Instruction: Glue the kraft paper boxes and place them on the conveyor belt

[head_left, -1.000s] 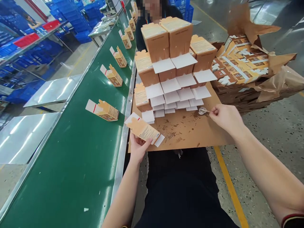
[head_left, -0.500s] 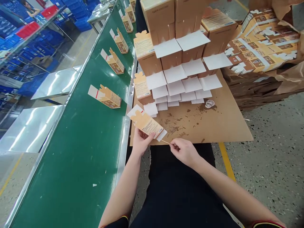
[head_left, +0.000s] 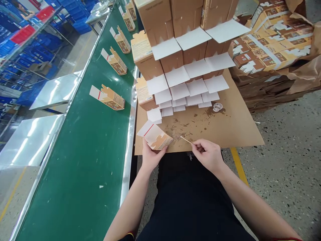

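My left hand (head_left: 151,157) is closed around a small printed carton (head_left: 160,141), its white flap with a red strip pointing up and left. The carton is tilted over the front of a brown cardboard sheet (head_left: 240,130). Between thumb and fingers of my right hand (head_left: 209,154) is a cotton swab (head_left: 186,139), its tip pointing left towards the carton but apart from it. Dark wet spots mark the sheet beneath the swab. Further back on the sheet lies a small clear round cup (head_left: 217,107) among more wet spots.
Stacked cartons (head_left: 160,23) with white flaps sticking out rise at the back of the sheet. On my left runs a green conveyor belt (head_left: 82,160) carrying several open cartons (head_left: 110,98). A brown-paper-lined bin (head_left: 276,80) of flattened cartons stands at the right.
The carton in my left hand has turned so its open flap end faces me more. My right hand has drawn back right, taking the swab away from the carton's lower end.
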`<state>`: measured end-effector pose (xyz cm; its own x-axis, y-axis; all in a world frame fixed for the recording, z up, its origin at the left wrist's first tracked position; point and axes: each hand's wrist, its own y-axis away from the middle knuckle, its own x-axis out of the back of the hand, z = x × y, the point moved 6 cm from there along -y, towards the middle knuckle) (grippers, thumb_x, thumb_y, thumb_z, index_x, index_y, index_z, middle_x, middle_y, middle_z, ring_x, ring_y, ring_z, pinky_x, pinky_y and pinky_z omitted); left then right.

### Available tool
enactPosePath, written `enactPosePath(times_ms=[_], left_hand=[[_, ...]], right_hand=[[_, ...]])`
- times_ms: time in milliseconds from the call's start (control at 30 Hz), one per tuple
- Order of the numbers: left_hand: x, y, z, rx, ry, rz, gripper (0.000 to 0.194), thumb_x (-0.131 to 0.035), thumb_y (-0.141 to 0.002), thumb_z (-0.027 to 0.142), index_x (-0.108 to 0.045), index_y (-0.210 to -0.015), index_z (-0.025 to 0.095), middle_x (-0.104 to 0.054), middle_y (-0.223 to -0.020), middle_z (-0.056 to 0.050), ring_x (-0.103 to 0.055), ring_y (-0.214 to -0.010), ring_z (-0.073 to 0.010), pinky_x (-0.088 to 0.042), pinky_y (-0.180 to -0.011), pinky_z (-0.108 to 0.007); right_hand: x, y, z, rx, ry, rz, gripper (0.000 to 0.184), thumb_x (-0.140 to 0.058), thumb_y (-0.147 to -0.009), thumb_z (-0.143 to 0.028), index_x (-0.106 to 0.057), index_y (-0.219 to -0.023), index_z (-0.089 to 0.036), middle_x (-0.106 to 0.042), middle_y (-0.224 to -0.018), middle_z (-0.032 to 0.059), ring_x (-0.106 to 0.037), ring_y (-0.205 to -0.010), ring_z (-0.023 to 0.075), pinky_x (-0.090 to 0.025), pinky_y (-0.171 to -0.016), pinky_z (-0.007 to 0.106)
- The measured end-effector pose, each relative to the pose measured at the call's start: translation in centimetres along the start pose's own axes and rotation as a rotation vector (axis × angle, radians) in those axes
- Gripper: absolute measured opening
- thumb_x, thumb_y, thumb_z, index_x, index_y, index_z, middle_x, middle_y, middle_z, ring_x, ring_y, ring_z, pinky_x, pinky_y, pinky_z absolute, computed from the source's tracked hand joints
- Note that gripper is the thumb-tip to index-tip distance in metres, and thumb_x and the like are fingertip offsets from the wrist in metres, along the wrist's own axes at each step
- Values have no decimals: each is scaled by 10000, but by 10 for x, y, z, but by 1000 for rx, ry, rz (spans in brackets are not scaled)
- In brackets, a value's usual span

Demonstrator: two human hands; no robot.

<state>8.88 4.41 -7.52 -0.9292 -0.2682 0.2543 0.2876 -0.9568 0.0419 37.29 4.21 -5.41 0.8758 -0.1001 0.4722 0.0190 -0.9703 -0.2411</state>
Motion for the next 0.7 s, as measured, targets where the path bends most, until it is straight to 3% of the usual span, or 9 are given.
enactPosePath(times_ms=[167, 300, 467, 567, 700], left_hand=[[2, 1, 6, -32, -86, -29, 859, -1046, -688, 341, -581, -1406, 257, -765, -1357, -170, -765, -1292, -392, -603, -1121, -544], [-1, 1, 2, -13, -131, -33, 795, -1047, -687, 352, -620, -1350, 252, -798, -1291, -169, -778, -1274, -421, -621, -1103, -570], [1, -8, 1, 2, -45, -19, 880, -1077, -646, 377, -623, -1390, 252, -786, -1322, -182, -760, -1325, -437, -608, -1150, -618], [45, -24, 0, -25, 48, 151, 922, -1099, -619, 390, -607, -1386, 249, -724, -1445, -215, -704, -1423, -438, -539, -1236, -662], [144, -48, -4, -101, 86, 496, 1062, -1105, -581, 382, -479, -1435, 297, -659, -1536, -195, -661, -1492, -389, -480, -1288, -656]], right_hand=[[7, 5, 1, 14, -3, 41, 203, -648, -1015, -282, -739, -835, -258, -768, -740, 17, -705, -614, 168, -626, -616, 281], [11, 8, 3, -33, 27, 57, 216, -647, -1015, -317, -756, -835, -264, -771, -746, 29, -711, -620, 180, -641, -629, 295], [15, 4, 0, -22, 2, 73, 224, -658, -1002, -346, -743, -809, -268, -751, -707, 23, -692, -592, 179, -627, -605, 292], [22, 4, 3, -55, 11, 77, 234, -668, -999, -370, -748, -805, -267, -756, -709, 25, -687, -588, 177, -621, -603, 291], [32, 3, 10, -77, 13, 116, 277, -701, -991, -412, -736, -762, -261, -741, -676, 24, -663, -552, 173, -604, -582, 297]])
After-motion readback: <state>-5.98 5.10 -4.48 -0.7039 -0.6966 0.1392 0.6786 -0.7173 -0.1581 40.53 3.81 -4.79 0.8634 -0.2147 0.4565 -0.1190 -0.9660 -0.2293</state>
